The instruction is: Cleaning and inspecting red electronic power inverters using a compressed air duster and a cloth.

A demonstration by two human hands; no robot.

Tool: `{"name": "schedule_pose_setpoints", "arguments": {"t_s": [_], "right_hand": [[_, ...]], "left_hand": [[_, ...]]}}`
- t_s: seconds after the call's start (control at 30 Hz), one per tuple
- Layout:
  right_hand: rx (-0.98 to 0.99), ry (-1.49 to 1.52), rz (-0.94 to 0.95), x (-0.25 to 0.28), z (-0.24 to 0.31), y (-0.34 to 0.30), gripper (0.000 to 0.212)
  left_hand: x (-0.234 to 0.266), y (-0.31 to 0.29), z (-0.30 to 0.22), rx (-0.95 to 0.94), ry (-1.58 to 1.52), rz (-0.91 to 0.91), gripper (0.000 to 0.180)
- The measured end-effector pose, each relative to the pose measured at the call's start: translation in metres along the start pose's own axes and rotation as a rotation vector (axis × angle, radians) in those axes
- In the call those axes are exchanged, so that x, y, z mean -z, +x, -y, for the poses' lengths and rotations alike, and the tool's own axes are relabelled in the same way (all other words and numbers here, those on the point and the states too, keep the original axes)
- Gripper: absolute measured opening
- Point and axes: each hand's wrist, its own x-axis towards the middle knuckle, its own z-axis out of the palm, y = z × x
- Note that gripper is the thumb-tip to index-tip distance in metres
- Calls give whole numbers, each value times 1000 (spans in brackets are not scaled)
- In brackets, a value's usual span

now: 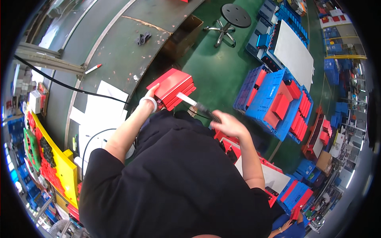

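A red ribbed metal housing [171, 88] is in my left hand [152, 95], whose fingers are closed along its near left side. A white band circles that wrist. My right hand [230, 124] is wrapped round the dark handle of a flat-bladed hand tool [188, 99]. Its pale blade points up and left, and the tip meets or overlaps the ribbed side of the housing; whether it touches cannot be made out. The housing is tilted above my lap, near the edge of the green worktable [115, 51].
White paper sheets [101, 104], a marker [93, 69] and a dark crumpled item [143, 38] lie on the worktable. A black cable [71, 85] crosses it. Blue crates [265, 104] of red parts stand right. A round stool [235, 16] is beyond. Another person's hands [286, 226] show lower right.
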Motion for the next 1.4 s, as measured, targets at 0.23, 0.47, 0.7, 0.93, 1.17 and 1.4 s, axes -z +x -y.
{"name": "schedule_pose_setpoints", "arguments": {"t_s": [0.23, 0.47, 0.7, 0.93, 1.17, 1.4], "right_hand": [[-108, -41, 33, 9, -18, 0, 42], [-173, -164, -10, 20, -41, 7, 37], [-81, -106, 0, 26, -55, 11, 43], [20, 244, 62, 47, -70, 37, 32], [80, 777, -225, 93, -30, 164, 29], [93, 603, 21, 45, 94, 343, 31]], "left_hand": [[-8, -14, 4, -41, 9, 69, 40], [5, 36, 7, -54, -122, 205, 41], [9, 66, 19, -42, -135, 264, 39], [19, 47, 24, -187, -219, 318, 39], [50, -43, 25, -558, -289, 279, 44], [101, -66, 23, -840, -294, 199, 54]]}}
